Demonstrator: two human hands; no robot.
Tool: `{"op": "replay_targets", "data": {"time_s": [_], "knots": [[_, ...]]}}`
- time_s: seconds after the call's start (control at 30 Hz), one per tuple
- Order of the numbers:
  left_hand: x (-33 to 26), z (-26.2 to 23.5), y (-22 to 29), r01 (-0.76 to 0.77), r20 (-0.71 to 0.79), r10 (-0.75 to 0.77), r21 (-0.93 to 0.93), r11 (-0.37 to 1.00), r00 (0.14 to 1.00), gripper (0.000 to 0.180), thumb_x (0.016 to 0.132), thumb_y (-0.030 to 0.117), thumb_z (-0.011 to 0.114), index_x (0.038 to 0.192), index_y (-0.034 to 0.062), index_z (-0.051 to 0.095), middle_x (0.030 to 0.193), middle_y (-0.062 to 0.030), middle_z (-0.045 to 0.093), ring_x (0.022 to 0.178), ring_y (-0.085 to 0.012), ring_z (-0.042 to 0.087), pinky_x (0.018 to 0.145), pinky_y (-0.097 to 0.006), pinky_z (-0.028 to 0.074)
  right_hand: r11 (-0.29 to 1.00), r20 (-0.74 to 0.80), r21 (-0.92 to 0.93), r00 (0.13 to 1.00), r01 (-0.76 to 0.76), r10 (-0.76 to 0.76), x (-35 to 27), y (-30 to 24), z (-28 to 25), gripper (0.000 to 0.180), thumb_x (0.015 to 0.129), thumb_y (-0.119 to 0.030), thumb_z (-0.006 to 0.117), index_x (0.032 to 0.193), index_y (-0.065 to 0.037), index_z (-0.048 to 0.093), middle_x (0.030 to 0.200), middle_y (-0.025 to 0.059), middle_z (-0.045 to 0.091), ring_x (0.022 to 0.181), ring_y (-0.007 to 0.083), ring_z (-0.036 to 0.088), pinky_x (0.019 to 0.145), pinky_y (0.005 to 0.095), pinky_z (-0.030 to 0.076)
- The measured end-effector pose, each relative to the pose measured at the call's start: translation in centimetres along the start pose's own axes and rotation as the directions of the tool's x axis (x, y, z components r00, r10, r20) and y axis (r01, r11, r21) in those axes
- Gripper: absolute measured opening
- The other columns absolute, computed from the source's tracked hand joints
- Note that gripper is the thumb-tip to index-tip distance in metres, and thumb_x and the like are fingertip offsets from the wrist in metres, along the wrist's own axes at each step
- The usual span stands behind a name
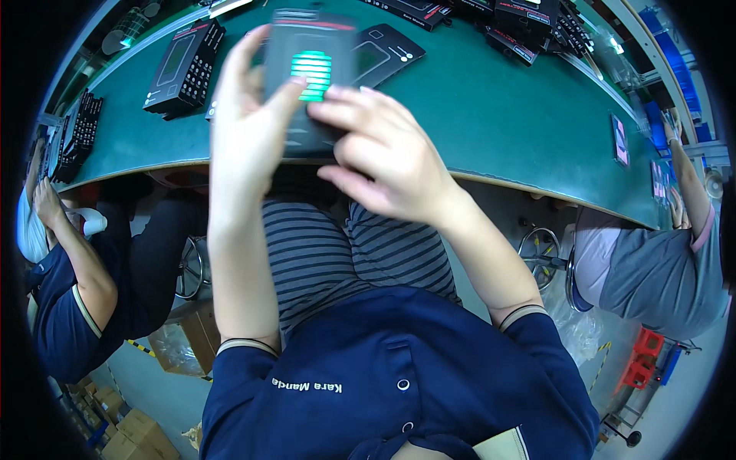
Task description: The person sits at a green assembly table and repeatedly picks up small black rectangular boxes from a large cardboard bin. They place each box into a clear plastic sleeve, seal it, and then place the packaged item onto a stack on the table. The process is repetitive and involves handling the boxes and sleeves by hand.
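Above the near edge of the green table, my left hand [249,123] is closed around a flat black box [337,47] with a red stripe and a bright green patch on its face. The left thumb lies across the front of the box, and the fingers wrap its left side. At the lower right of the box is my right hand [391,149], fingers bent and thumb apart from them. Its fingertips touch or nearly touch the face. Both the box and this hand are smeared by motion. Behind the held box, a similar black box [391,52] lies flat.
A row of black boxes [184,69] stands on the green table [506,123] at left, with another stack [77,138] beyond. More boxes [529,23] are piled at the back right. A phone-like device [619,139] lies right. Co-workers sit on both sides.
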State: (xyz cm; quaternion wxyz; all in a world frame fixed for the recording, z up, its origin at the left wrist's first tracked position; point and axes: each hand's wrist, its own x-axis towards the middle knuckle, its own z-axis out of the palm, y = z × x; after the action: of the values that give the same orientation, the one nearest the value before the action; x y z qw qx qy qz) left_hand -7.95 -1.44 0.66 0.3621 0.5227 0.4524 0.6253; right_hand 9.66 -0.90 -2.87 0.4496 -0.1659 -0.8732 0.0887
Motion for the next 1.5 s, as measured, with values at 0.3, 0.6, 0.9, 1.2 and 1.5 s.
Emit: {"op": "replay_targets", "data": {"time_s": [0.3, 0.6, 0.9, 1.2, 1.5], "knots": [[0.9, 0.9, -0.4, -0.435, 0.273, 0.397, 0.803, 0.407, 0.876, 0.028, 0.082, 0.021, 0.075, 0.098, -0.001, 0.071, 0.104, -0.0185, 0.068, 0.107, -0.0352, 0.061, 0.097, -0.043, 0.045, 0.913, 0.228, -0.215, 0.891, -0.346, 0.391, -2.8, 1.8, -4.3, 0.043, 0.092, -0.029, 0.065, 0.129, -0.007, 0.06, 0.138, 0.0187, 0.055, 0.128, 0.0333, 0.052, 0.111, 0.0458, 0.037], [-3.5, 5.1, -0.7, -0.746, 0.811, 0.129, 0.446, 0.495, 0.57, 0.059, 0.083, 0.022, 0.074, 0.137, 0.0095, 0.054, 0.143, -0.0158, 0.051, 0.135, -0.0337, 0.045, 0.112, -0.049, 0.035, -0.001, -0.437, -0.861, 0.74, -0.508, 0.511, -18.2, 15.0, -26.3, 0.066, 0.089, -0.05, 0.061, 0.135, -0.004, 0.054, 0.147, 0.0245, 0.041, 0.141, 0.0401, 0.033, 0.113, 0.058, 0.026], [1.4, 2.9, 1.1, -0.446, 0.512, 0.103, 0.611, 0.654, 0.853, 0.039, 0.081, 0.025, 0.077, 0.111, 0.0019, 0.071, 0.104, -0.0182, 0.071, 0.093, -0.0306, 0.069, 0.082, -0.036, 0.054, 0.065, -0.432, -0.792, 0.634, -0.607, 0.642, -15.6, 8.5, -23.5, 0.038, 0.092, -0.036, 0.062, 0.1, 0.0, 0.07, 0.106, 0.0221, 0.067, 0.098, 0.0417, 0.063, 0.089, 0.0486, 0.049], [0.4, 4.6, -2.6, -0.608, 0.707, 0.057, 0.562, 0.56, 0.705, 0.088, 0.066, 0.049, 0.083, 0.135, 0.0011, 0.056, 0.142, -0.0182, 0.053, 0.137, -0.0322, 0.045, 0.115, -0.045, 0.033, 0.596, -0.265, -0.005, 0.576, -0.803, 0.774, -8.7, 3.8, -12.9, 0.037, 0.061, -0.018, 0.081, 0.078, -0.004, 0.052, 0.117, 0.0169, 0.064, 0.107, 0.0287, 0.055, 0.09, 0.0374, 0.047], [0.9, 4.9, -3.4, -0.652, 0.728, 0.134, 0.496, 0.574, 0.672, 0.079, 0.061, 0.047, 0.085, 0.122, 0.0024, 0.062, 0.135, -0.0208, 0.057, 0.135, -0.037, 0.045, 0.113, -0.047, 0.034, 0.811, 0.362, -0.122, 0.735, -0.572, 0.573, -5.9, 2.6, -11.8, 0.043, 0.068, -0.016, 0.071, 0.109, -0.008, 0.059, 0.145, 0.0192, 0.05, 0.142, 0.0383, 0.037, 0.118, 0.0578, 0.016]]}}
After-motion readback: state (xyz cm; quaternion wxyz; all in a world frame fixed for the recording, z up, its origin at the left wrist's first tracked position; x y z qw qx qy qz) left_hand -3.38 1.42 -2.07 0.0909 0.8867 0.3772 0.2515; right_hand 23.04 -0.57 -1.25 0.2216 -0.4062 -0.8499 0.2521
